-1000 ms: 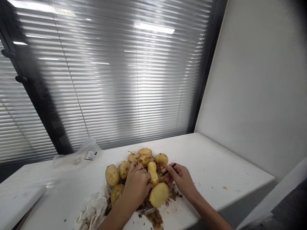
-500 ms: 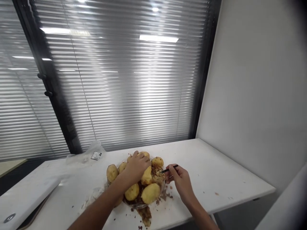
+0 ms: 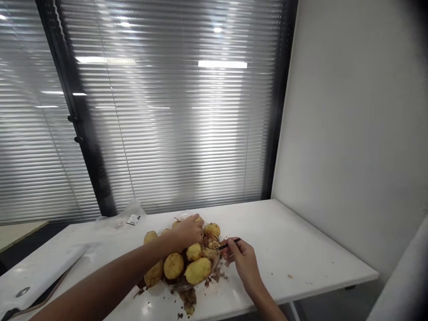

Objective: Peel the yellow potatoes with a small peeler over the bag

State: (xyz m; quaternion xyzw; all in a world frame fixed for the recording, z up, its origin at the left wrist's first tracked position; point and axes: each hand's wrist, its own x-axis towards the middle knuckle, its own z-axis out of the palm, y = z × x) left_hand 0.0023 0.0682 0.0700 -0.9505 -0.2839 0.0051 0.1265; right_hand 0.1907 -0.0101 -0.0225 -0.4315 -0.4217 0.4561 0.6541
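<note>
Several peeled yellow potatoes lie heaped in a clear plastic bag or dish, with brown peel around them. My left hand [image 3: 190,232] reaches over the heap, its fingers curled down on a potato [image 3: 198,219] at the back that they mostly cover. Pinched between thumb and fingers, a thin black tool [image 3: 229,244] is in my right hand [image 3: 243,263]; its kind I cannot make out. The tool's tip is at the crumbly scraps [image 3: 212,249] on the heap's right side. A large potato [image 3: 198,270] sits at the front, beside a rounder potato [image 3: 173,266].
Wet brown peel [image 3: 187,299] lies on the white table [image 3: 284,240] in front of the heap, with crumbs scattered about. Behind it on the left is a clear plastic bag [image 3: 115,221] with a label. A white flat object [image 3: 43,276] lies at the left. Blinds and a wall border the table.
The view has shifted slightly, so the table and heap sit somewhat further left. My left hand has lowered a little over the potatoes. My right hand still holds the black tool near the scraps.
</note>
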